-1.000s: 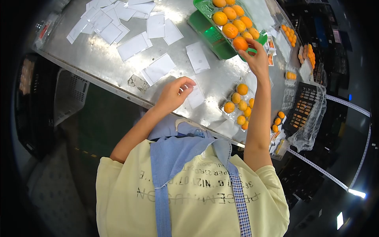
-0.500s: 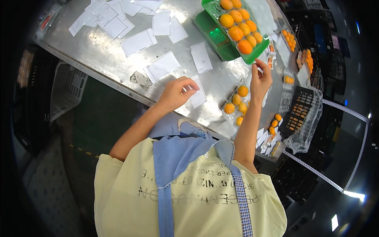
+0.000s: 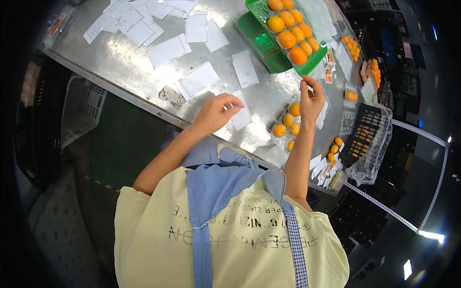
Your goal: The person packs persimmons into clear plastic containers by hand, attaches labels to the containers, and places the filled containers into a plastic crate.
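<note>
The green tray (image 3: 315, 63) of orange fruit (image 3: 286, 40) lies just ahead of the right hand's (image 3: 311, 103) fingers, its long axis slanting forward-left; that hand is nearer. The left hand's (image 3: 210, 115) fingers curl by 1 white card (image 3: 242, 119). Either grip: cannot tell.

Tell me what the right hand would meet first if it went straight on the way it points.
The right hand would probably meet the near edge of the green tray first, with the nearest orange fruit just beyond. Its height against that edge is unclear.
</note>
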Action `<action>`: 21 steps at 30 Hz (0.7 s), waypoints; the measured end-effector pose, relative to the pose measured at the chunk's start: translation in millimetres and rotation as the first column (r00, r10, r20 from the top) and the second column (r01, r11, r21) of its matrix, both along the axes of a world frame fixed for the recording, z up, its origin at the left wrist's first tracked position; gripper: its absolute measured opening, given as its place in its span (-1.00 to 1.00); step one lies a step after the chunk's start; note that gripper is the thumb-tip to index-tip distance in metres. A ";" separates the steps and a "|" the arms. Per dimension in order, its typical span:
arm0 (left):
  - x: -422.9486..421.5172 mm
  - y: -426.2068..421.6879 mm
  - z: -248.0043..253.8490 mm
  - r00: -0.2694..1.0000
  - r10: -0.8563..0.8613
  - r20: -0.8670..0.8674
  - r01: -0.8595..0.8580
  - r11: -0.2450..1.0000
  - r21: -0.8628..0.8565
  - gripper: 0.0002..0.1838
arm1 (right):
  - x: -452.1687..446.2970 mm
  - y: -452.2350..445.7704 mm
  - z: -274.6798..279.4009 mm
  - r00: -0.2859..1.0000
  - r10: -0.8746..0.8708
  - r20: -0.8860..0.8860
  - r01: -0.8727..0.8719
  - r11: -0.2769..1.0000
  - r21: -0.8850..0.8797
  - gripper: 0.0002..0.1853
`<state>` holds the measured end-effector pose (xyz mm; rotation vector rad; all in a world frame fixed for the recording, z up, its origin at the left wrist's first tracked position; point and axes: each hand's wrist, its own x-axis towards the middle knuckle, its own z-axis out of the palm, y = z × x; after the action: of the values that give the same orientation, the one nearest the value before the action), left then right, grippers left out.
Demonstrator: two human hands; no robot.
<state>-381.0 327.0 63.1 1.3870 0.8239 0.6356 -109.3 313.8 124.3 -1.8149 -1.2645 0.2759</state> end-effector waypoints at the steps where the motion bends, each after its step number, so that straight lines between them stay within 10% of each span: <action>1: 0.0 0.4 0.5 1.000 0.000 -0.006 0.000 1.000 -0.009 -0.86 | -0.5 0.4 0.0 1.000 0.008 -0.003 -0.008 1.000 0.002 -0.85; 21: 10.3 -4.3 -2.2 0.996 -0.086 -0.030 0.086 0.996 0.005 -0.92 | 48.1 -99.0 -32.3 0.979 -0.198 -0.053 0.183 0.962 -0.204 -0.85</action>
<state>-370.7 322.7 61.0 1.4333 0.7818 0.5523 -61.2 214.7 92.1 -2.0619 -1.0323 0.3677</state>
